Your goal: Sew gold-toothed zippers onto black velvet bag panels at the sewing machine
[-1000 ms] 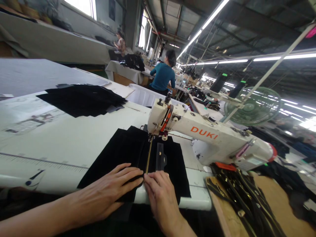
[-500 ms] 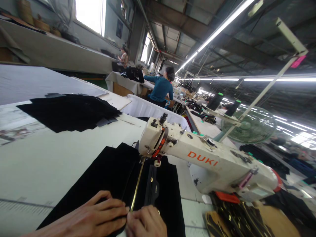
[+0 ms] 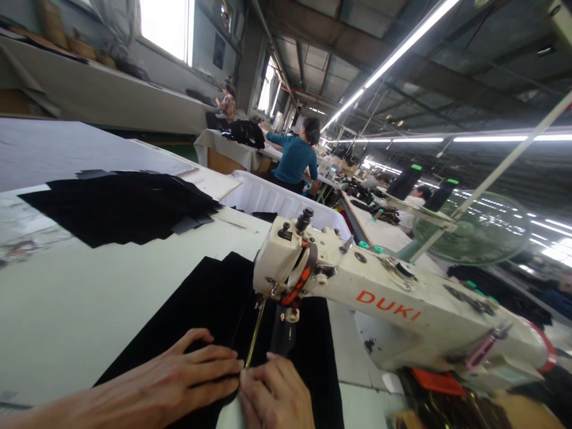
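A piece of black fabric (image 3: 210, 298) lies on the sewing table, its far part under the head of the white sewing machine (image 3: 339, 274). Along it runs a narrow gold-toothed zipper (image 3: 255, 339), from the needle area back to my fingertips. My left hand (image 3: 196, 372) rests flat on the fabric left of the zipper, fingers stretched out. Close beside it, my right hand (image 3: 277, 390) has its fingers curled and pinched at the zipper's near end. To the right of the gold line, a dark zipper strip with small gold hardware (image 3: 283, 330) lies on the fabric.
A stack of black fabric pieces (image 3: 116, 205) lies on the left of the table. Behind the machine stands a white plastic bin (image 3: 286, 199). Gold-trimmed dark pieces (image 3: 465, 408) sit at lower right. A co-worker in a blue top (image 3: 292, 158) is farther back.
The fabric and zipper have moved forward under the machine head, leaving a shorter zipper stretch before my fingers. Both hands have moved slightly forward with it. The view has shifted a little.
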Demonstrator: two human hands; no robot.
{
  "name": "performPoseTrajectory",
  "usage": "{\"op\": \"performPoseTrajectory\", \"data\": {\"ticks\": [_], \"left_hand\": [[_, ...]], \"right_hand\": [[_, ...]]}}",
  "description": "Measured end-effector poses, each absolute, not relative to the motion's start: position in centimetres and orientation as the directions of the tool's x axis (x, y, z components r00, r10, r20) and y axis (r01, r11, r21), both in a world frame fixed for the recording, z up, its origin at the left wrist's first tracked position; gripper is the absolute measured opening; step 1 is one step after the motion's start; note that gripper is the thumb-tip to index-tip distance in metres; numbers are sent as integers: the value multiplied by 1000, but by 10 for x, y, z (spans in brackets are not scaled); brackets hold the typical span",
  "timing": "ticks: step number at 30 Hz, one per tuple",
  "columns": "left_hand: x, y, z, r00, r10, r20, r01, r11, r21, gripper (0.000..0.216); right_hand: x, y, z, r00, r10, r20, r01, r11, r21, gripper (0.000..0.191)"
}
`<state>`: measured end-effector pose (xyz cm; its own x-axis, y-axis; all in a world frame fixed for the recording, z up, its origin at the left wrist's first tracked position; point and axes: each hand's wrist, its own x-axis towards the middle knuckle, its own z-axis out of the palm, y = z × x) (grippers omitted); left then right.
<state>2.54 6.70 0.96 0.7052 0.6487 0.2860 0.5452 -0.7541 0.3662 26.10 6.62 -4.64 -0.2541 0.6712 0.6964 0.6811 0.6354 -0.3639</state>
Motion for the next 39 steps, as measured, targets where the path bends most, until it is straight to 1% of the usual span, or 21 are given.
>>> {"op": "performPoseTrajectory", "data": {"ticks": [4, 6, 9, 11, 14, 18, 20, 22, 24, 28, 32, 39], "left_hand": [[20, 86, 27, 791, 574, 210, 454, -782, 427, 85], [20, 93, 34, 793, 580, 189, 465, -775, 428, 85], [22, 101, 42, 791, 589, 166, 495, -775, 392, 84], [24, 106, 46, 789, 588, 179, 502, -785, 363, 82], [26, 115, 52, 787, 569, 239, 482, -809, 336, 76], [26, 128, 51, 791, 537, 294, 460, -838, 292, 64], [26, 135, 46, 795, 538, 280, 469, -838, 278, 62], [26, 142, 39, 798, 543, 262, 482, -835, 266, 64], [27, 147, 32, 801, 546, 244, 490, -833, 256, 67], [27, 154, 23, 803, 546, 240, 492, -834, 249, 67], [28, 156, 23, 801, 545, 248, 499, -837, 227, 65], [28, 155, 22, 804, 547, 234, 516, -837, 183, 73]], "right_hand": [[265, 78, -30, -350, 678, 646, 656, 670, -347, 20], [268, 85, -23, -380, 674, 633, 646, 684, -339, 21], [272, 96, -11, -469, 654, 594, 625, 721, -300, 23], [274, 103, -3, -517, 646, 562, 618, 736, -277, 23], [275, 112, 4, -530, 657, 536, 625, 730, -278, 24], [273, 123, 7, -511, 667, 543, 645, 715, -271, 27], [273, 127, 7, -503, 679, 535, 676, 694, -246, 26], [274, 129, 7, -502, 692, 518, 691, 682, -241, 28], [276, 130, 8, -472, 722, 505, 704, 654, -277, 31], [275, 132, 8, -343, 801, 490, 754, 546, -365, 39], [267, 137, 3, -281, 833, 476, 825, 463, -323, 38], [254, 142, -9, -212, 862, 460, 901, 355, -249, 42]]}}
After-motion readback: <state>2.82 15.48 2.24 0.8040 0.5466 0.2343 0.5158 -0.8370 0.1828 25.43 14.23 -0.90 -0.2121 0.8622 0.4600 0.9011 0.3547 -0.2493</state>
